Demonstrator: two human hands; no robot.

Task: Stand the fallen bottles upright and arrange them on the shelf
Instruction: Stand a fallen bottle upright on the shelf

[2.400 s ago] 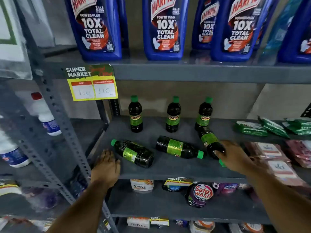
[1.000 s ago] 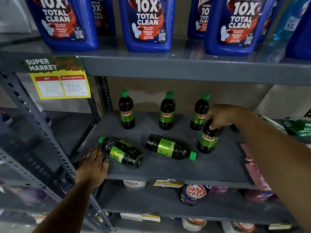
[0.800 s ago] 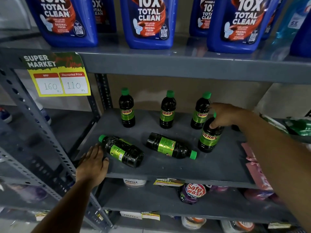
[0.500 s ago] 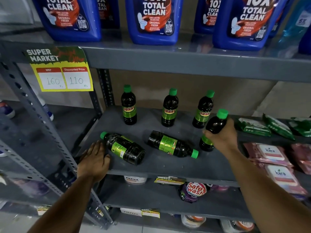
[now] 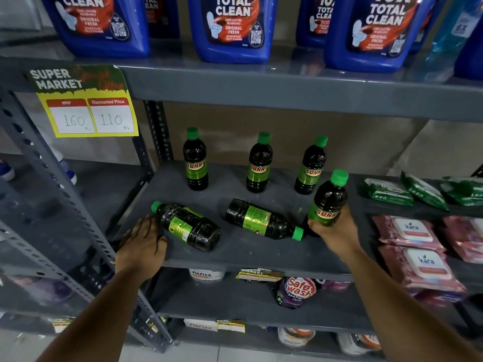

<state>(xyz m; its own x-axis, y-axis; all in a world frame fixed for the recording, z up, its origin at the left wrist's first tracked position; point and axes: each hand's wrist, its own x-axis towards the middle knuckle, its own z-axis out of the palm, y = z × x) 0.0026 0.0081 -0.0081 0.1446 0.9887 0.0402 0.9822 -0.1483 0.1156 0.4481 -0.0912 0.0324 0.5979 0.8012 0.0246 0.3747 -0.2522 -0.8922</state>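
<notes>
Right hand (image 5: 337,232) grips a dark SUNNY bottle (image 5: 328,202) — green cap up, leaning right. Two fallen bottles (image 5: 188,226) lie crosswise on the shelf (image 5: 248,254). Left hand (image 5: 142,246) rests flat, fingers open.

I'm looking at a grey steel rack (image 5: 261,259) with perforated uprights (image 5: 52,184). A bare beige wall (image 5: 287,137) shows beyond the hands; pale floor (image 5: 156,357) lies below them. The shelf above (image 5: 261,87) carries blue cleaner jugs (image 5: 232,27) and a yellow price tag (image 5: 86,105).
</notes>
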